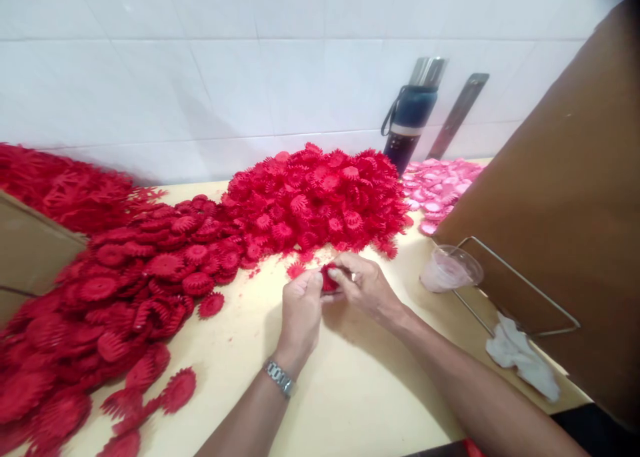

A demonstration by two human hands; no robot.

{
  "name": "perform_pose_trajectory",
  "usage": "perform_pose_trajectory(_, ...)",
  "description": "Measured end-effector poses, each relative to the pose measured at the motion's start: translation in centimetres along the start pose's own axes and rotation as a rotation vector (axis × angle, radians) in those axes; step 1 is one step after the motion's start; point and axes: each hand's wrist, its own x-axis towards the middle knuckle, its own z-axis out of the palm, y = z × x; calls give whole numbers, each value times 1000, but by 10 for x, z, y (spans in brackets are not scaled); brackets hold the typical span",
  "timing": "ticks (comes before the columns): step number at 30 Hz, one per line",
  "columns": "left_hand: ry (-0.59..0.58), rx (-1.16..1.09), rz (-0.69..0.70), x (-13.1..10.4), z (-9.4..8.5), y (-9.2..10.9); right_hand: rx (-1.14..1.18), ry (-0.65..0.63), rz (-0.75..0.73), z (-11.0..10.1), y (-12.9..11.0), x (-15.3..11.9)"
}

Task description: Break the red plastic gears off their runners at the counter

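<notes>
A small red frilled piece is pinched between my two hands above the pale yellow tabletop. My left hand, with a metal watch at the wrist, grips its left side with thumb and fingers. From the right, my right hand holds the same piece, thumb on top. Just behind the hands rises a large heap of red frilled pieces. Another heap of flat red toothed discs spreads along the left side.
Feathery red pieces lie at the far left beside a cardboard flap. A dark blue bottle stands by the tiled wall, near pink pieces. At right are a plastic cup, a bent wire, crumpled tissue and a brown board.
</notes>
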Motion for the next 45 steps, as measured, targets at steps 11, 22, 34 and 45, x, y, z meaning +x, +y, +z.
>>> perform_pose_trajectory(11, 155, 132, 59, 6, -10, 6, -567, 219, -29, -23, 28, 6)
perform_pose_trajectory(22, -35, 37, 22, -1, -3, -4, 59, -24, 18, -4, 0, 0)
perform_pose_trajectory(34, 118, 90, 96, 4, -5, -11, -82, 143, 21, 5, 2, -3)
perform_pose_trajectory(45, 101, 77, 109, 1, -2, -1, 181, 111, 110, 2, 6, 0)
